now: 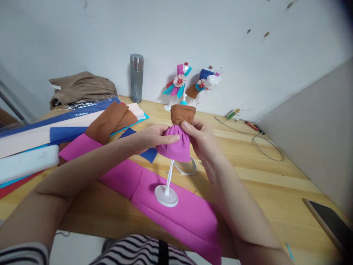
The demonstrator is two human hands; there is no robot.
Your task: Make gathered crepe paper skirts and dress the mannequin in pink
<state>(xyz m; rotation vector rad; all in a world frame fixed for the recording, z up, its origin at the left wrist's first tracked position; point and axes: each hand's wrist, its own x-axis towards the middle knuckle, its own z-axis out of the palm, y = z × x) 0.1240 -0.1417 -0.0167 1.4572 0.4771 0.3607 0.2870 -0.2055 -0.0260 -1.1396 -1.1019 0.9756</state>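
Dress on a white stand [173, 150] is mid-table, between the two hands, its pink skirt bunched under a brown top [183, 113]. At the left lies a white case [30, 162] on coloured sheets [66, 120], with a brown cloth bundle [85, 86] beyond and a flask [136, 79] by the far wall. The left hand [157, 138] grasps the skirt's gathers, thumb in front, hidden fingers behind. Below, the stem leans a little, its round base [166, 196] over a pink strip [176, 213]; I cannot tell whether the two touch. The right hand [200, 135] pinches the dress where brown meets pink, thumb foremost. The dress should handle as light, soft and easily creased; the stem looks thin and stiff, the whole likely top-heavy. The gathered waist seems the best hold, pressed gently, with the stem for steadying. Rightward are a cable [266, 149] and, at the near right, a phone [325, 224].
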